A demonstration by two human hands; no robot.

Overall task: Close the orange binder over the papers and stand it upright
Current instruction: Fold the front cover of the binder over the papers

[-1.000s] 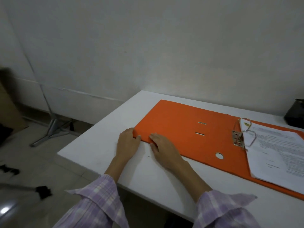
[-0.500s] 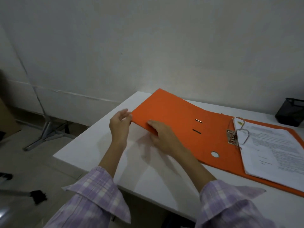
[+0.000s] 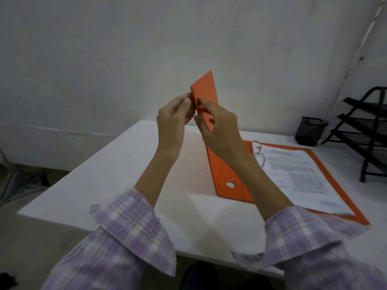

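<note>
The flat orange cardboard binder (image 3: 228, 176) lies open on the white table (image 3: 117, 174), its front cover raised nearly upright. The left hand (image 3: 171, 122) and right hand (image 3: 217, 126) each pinch that cover's free edge. Its back cover stays flat under the printed white papers (image 3: 299, 174) threaded on 2 metal rings (image 3: 258, 150).

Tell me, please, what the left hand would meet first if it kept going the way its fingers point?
The left hand points up and right at the raised orange binder cover; its fingertips already look to touch that edge, with the right hand just beyond.
</note>
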